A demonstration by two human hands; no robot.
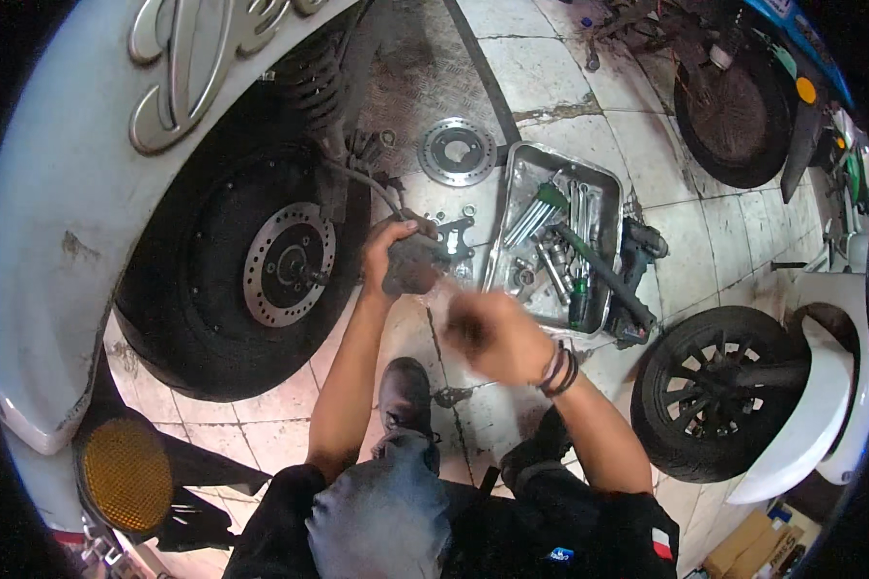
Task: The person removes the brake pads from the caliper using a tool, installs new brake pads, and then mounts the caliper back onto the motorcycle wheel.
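My left hand [384, 253] is closed around a dark brake caliper [413, 268], held up beside the scooter wheel. A brake hose [365, 179] runs down to the caliper from above. Just to the right, my right hand [507, 338] is smeared by motion, its fingers pointing toward the caliper; whether it holds anything is unclear. On the wheel [179, 333] sits a perforated brake disc [322, 243]. A loose brake disc [433, 172] lies on the floor beyond my hands, and a flat metal bracket [451, 237] rests nearer, beside several small nuts.
A metal tray [615, 183] of wrenches, sockets and green-handled tools stands right of my hands. Beside it lies a black power tool [639, 253]. White scooter bodywork [48, 261] borders the left. Another wheel [661, 434] is at right, a parked motorcycle's tyre [695, 121] farther off.
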